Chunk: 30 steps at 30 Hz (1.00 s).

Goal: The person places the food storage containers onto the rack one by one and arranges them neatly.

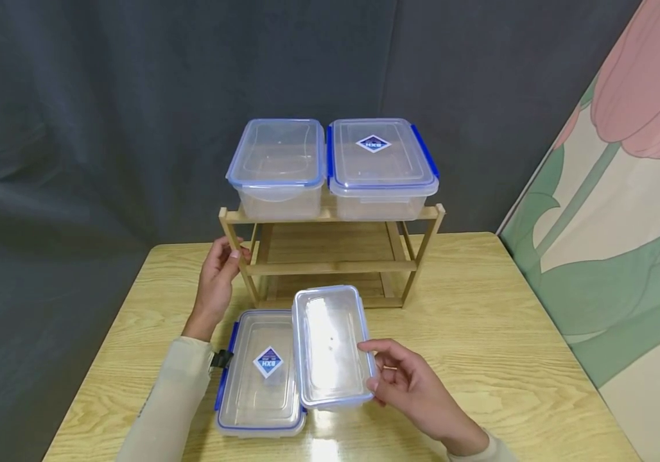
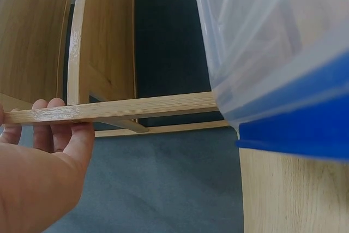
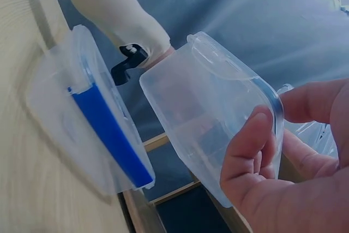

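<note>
My left hand (image 1: 214, 285) grips the front left post of a wooden two-tier rack (image 1: 330, 268); the left wrist view shows the fingers curled round that post (image 2: 142, 107). With thumb and fingers, my right hand (image 1: 413, 388) pinches the right edge of a small clear plastic food container (image 1: 330, 346) with a pale blue rim. The right wrist view shows this container (image 3: 185, 96) tilted in the air. Below and left of it, a clear container with blue side clips (image 1: 255, 404) lies on the table, partly covered in the head view.
On the rack's top stand two larger clear containers: the left one (image 1: 275, 154) has a pale blue rim, the right one (image 1: 382, 167) has blue clips and a label. The wooden table (image 1: 480, 321) meets a dark curtain (image 1: 162, 128) behind and a tulip-printed panel (image 1: 613, 256) at right.
</note>
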Each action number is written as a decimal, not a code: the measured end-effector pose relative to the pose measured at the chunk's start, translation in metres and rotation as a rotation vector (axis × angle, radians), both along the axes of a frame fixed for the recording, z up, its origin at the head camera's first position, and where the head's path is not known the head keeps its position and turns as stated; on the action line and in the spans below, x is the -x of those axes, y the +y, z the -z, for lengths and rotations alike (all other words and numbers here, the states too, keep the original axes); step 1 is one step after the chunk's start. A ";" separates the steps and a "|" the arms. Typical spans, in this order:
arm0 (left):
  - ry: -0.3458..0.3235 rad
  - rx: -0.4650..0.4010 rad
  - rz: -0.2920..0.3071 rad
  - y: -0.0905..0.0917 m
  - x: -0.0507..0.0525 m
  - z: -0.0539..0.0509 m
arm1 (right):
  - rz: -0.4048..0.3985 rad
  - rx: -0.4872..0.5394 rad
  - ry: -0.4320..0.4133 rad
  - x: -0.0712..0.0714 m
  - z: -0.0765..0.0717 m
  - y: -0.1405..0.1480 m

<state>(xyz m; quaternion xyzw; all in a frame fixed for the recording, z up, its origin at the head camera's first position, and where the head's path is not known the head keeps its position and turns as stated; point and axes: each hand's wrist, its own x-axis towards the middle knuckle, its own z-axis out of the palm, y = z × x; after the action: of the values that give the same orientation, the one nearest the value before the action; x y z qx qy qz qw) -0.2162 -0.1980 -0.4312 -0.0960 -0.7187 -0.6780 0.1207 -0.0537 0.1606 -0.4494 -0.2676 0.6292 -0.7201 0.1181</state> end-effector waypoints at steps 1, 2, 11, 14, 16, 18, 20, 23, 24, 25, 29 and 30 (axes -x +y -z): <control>0.001 0.000 0.001 0.000 0.000 0.000 | -0.006 0.012 0.008 0.001 -0.001 -0.001; 0.002 0.000 0.000 0.000 0.000 0.000 | -0.006 0.019 0.007 0.002 -0.003 -0.002; 0.003 0.018 -0.004 0.000 -0.001 -0.001 | 0.047 -0.015 0.019 0.011 -0.014 -0.012; 0.004 0.008 0.000 0.001 0.000 -0.001 | 0.061 -0.029 0.040 0.015 -0.019 -0.015; 0.004 0.000 -0.001 0.001 0.000 -0.001 | 0.073 -0.045 0.043 0.018 -0.023 -0.018; 0.003 -0.004 -0.003 0.001 0.000 -0.002 | 0.084 -0.058 0.038 0.021 -0.026 -0.021; 0.001 -0.004 -0.006 0.001 0.001 -0.002 | 0.096 -0.072 0.021 0.024 -0.028 -0.024; -0.002 -0.008 -0.008 0.000 0.001 -0.002 | 0.111 -0.081 0.003 0.029 -0.031 -0.028; -0.002 -0.015 -0.007 0.000 0.001 -0.001 | 0.115 -0.082 -0.001 0.031 -0.031 -0.030; -0.004 -0.016 -0.007 0.000 0.000 -0.001 | 0.118 -0.084 -0.004 0.032 -0.032 -0.032; -0.004 -0.006 -0.010 0.001 0.000 0.000 | 0.134 -0.095 -0.020 0.040 -0.036 -0.038; -0.004 -0.004 -0.011 0.001 0.000 0.000 | 0.137 -0.096 -0.024 0.042 -0.037 -0.039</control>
<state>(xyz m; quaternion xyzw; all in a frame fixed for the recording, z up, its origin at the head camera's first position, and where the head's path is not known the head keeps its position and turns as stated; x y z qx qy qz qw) -0.2159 -0.1973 -0.4312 -0.0904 -0.7182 -0.6789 0.1230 -0.0957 0.1216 -0.4125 -0.2093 0.6782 -0.6988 0.0891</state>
